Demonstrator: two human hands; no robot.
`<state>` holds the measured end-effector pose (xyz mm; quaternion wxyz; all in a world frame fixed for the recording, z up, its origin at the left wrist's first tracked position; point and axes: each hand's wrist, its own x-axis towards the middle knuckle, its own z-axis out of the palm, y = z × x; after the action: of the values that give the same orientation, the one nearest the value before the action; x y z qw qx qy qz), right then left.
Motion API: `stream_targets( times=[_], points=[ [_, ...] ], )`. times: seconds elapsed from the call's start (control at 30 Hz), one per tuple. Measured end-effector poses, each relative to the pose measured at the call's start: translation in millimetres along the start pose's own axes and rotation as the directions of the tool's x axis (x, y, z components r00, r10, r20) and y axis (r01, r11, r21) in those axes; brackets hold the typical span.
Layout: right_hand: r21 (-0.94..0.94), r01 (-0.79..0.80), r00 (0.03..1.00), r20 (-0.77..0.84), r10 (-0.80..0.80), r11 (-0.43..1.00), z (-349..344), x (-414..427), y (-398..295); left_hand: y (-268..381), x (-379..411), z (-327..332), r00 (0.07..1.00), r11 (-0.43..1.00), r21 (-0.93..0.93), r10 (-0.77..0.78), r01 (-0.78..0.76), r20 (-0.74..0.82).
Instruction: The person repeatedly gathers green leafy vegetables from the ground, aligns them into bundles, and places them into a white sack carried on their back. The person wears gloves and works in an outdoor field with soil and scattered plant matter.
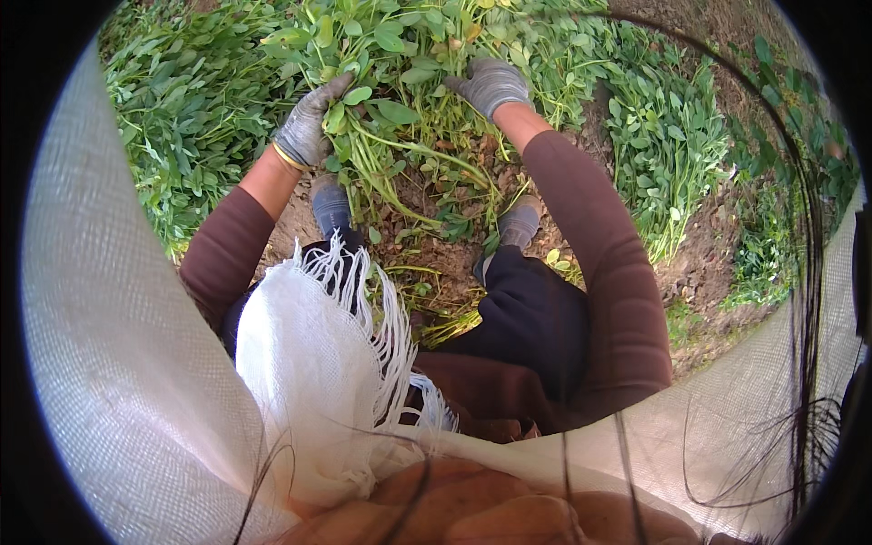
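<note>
My left hand point(311, 122), in a grey knit glove with a yellow cuff edge, is closed round green leafy plant stems point(375, 153); its thumb and fingers are partly behind leaves. The stems fan down towards the soil between my boots. To the right, my right hand point(495, 86), in a similar grey glove, reaches into leafy plants point(552, 54). Its fingertips are partly sunk in the foliage, so I cannot tell whether it grips any stems.
Heaps of leafy plants lie at the left point(197, 116) and right point(664, 136). My boots point(332, 204) stand on brown soil point(712, 259) with leaf litter. A white fringed scarf point(306, 361) hangs before me. Dark hair strands cross the right side.
</note>
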<state>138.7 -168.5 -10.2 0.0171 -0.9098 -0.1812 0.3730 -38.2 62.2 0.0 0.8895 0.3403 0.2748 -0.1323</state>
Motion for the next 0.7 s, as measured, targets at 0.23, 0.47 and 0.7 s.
stream_targets(
  times=[0.23, 0.47, 0.7],
  points=[
    [0.465, 0.151, 0.981, -0.175, -0.077, 0.872, 9, -5, 31, -4, 2, 14, 0.992, 0.998, -0.052, 0.032, -0.039, -0.123],
    [0.751, 0.134, 0.991, -0.090, -0.101, 0.646, 6, -13, 48, -10, 3, 9, 0.991, 0.999, -0.027, 0.038, -0.042, -0.125],
    [0.127, 0.192, 0.972, -0.159, -0.171, 0.973, 22, -28, 5, -10, -1, 21, 0.986, 0.999, -0.013, 0.037, -0.040, -0.162]
  ],
)
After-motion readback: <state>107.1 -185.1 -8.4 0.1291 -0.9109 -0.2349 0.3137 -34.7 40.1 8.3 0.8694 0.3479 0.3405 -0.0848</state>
